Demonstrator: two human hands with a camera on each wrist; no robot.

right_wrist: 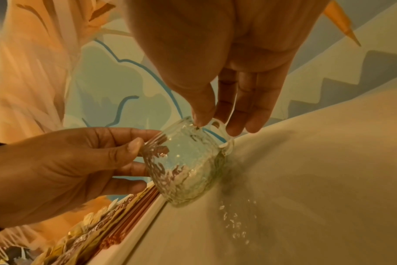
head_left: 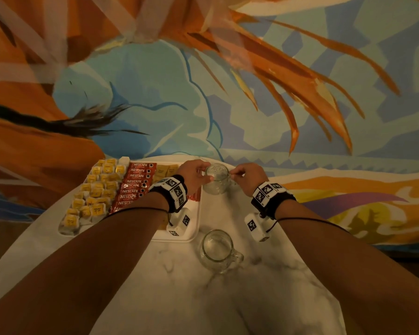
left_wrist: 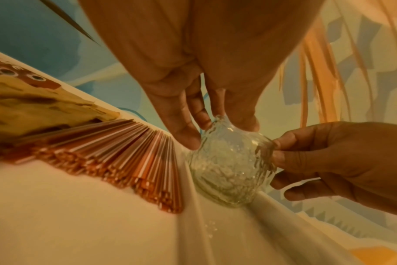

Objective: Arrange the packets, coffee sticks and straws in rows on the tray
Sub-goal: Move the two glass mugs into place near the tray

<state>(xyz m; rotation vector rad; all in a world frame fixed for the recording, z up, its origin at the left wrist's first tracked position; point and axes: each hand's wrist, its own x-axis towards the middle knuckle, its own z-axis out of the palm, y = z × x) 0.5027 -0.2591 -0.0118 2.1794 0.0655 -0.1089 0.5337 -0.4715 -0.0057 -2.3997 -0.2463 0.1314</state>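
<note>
A white tray [head_left: 198, 221] lies on the left of the table. It holds rows of yellow packets [head_left: 94, 192], red coffee sticks [head_left: 133, 184], tan packets [head_left: 166, 170] and orange straws [left_wrist: 129, 154]. A textured glass mug [head_left: 215, 180] stands on the table just beyond the tray's right edge. My left hand [head_left: 194, 174] pinches its rim from the left, thumb and fingers curled on the glass [left_wrist: 231, 166]. My right hand [head_left: 240, 176] pinches the rim by the handle [right_wrist: 218, 125]. In the head view my left wrist hides most of the straws.
A second glass mug [head_left: 218, 250] stands nearer to me on the white marble table [head_left: 264, 286], right of the tray's front corner. A painted wall rises right behind the table's far edge.
</note>
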